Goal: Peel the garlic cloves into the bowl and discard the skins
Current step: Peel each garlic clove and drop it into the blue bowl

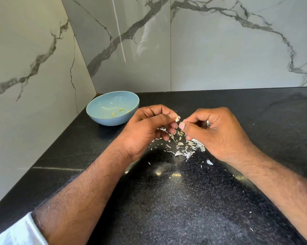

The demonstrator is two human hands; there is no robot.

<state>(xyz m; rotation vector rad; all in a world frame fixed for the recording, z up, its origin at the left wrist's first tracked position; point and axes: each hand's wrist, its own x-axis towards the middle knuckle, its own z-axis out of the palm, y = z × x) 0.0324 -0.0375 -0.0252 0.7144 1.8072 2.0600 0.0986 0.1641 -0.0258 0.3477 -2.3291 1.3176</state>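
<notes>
My left hand pinches a small garlic clove between thumb and fingertips, above the black counter. Just to its right, my right hand pinches a bit of papery skin at the clove's tip with thumb and forefinger. A scatter of white garlic skins lies on the counter directly under both hands. The light blue bowl stands at the back left near the wall corner, with a few peeled pale-green cloves inside it.
The black speckled counter runs from the marble walls toward me. Stray skin flakes lie to the right of the pile. The counter's left edge meets the side wall.
</notes>
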